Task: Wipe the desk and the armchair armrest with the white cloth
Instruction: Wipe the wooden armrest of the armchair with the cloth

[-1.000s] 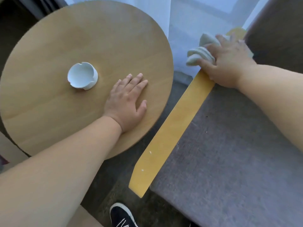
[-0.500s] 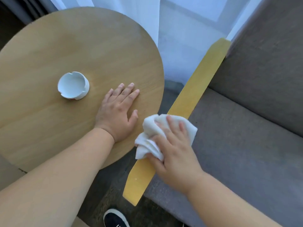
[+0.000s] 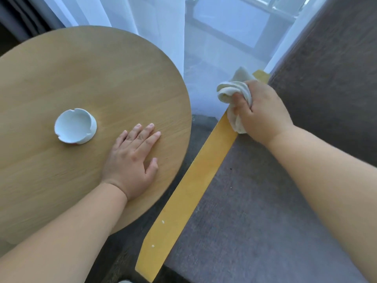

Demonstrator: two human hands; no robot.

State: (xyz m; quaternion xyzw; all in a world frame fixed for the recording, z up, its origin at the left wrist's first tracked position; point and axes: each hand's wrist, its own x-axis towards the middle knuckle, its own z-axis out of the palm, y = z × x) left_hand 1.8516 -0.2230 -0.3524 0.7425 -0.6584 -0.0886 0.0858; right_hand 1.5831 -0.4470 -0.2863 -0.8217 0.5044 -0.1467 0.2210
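Note:
A round wooden desk point(image 3: 81, 78) fills the left half of the view. My left hand point(image 3: 132, 160) lies flat on it near its right edge, fingers apart, holding nothing. The yellow wooden armrest point(image 3: 187, 190) of the grey armchair runs diagonally from the bottom centre to the upper right. My right hand point(image 3: 263, 111) presses the bunched white cloth point(image 3: 232, 90) onto the far end of the armrest, close to the chair's backrest. Part of the cloth is hidden under my fingers.
A white ashtray point(image 3: 75, 126) stands on the desk left of my left hand. The grey seat cushion point(image 3: 255, 221) and dark backrest point(image 3: 330, 68) lie to the right. A sheer white curtain point(image 3: 204, 37) hangs behind. Dark carpet point(image 3: 195, 131) shows between desk and armrest.
My right hand has slid the cloth along the armrest from its near end back to its far end. My left hand has stayed flat on the desk.

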